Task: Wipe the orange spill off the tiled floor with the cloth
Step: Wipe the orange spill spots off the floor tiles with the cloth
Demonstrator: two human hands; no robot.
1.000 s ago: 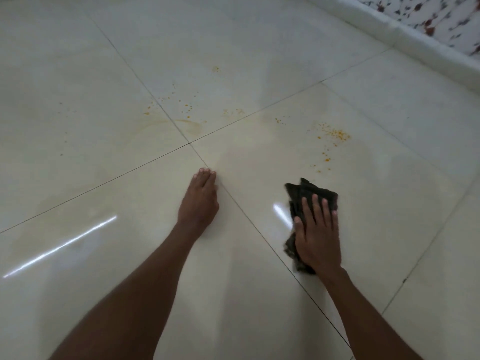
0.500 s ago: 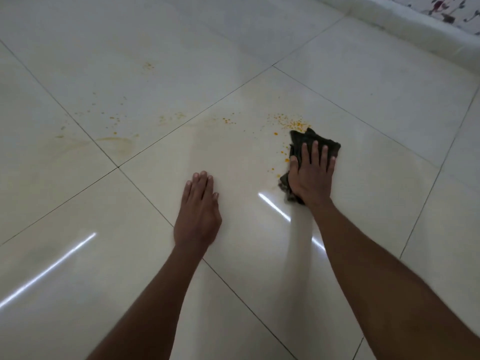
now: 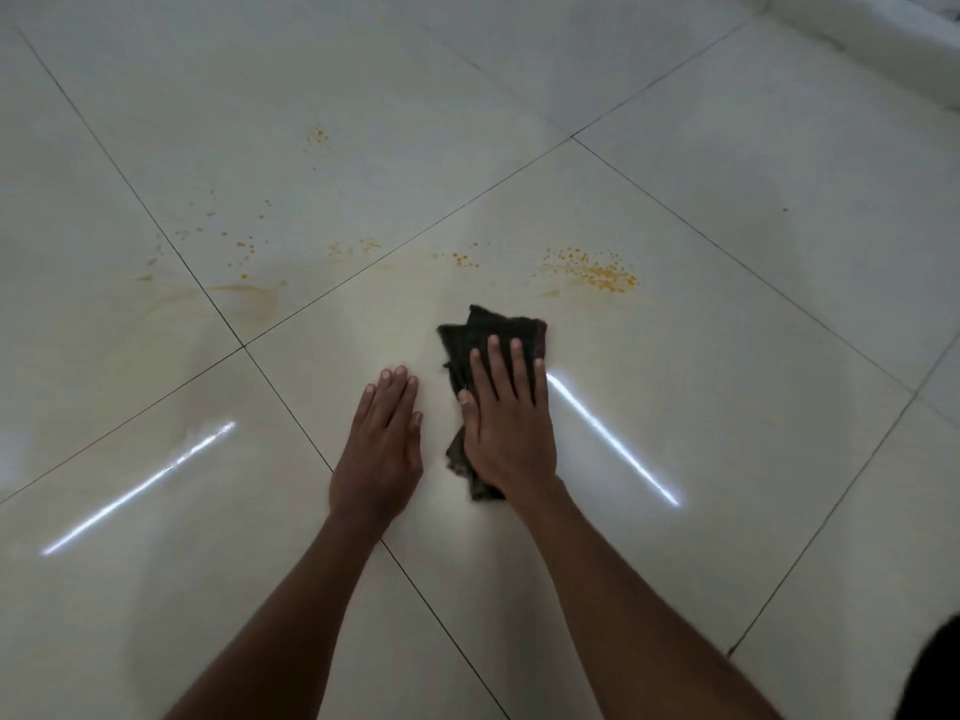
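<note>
A dark folded cloth (image 3: 488, 330) lies flat on the glossy cream tiled floor (image 3: 727, 356). My right hand (image 3: 506, 423) presses on it with straight fingers, covering its near half. My left hand (image 3: 382, 444) rests flat on the floor just left of the cloth, fingers straight. Orange spill specks (image 3: 597, 272) lie a short way beyond the cloth to the right. More orange drops (image 3: 462, 258) and a pale orange smear (image 3: 244, 291) spread to the left across the tile joint. A small orange patch (image 3: 318, 135) sits farther back.
A white raised ledge (image 3: 883, 44) runs along the far right corner. Dark grout lines (image 3: 291, 418) cross the floor diagonally. Bright light streaks (image 3: 613, 439) reflect on the tiles near both hands. A dark shape (image 3: 935, 672) shows at the bottom right edge.
My right hand has drawn the cloth back toward me and leftward, uncovering the orange specks it had reached. My left hand now lies close beside the cloth.
</note>
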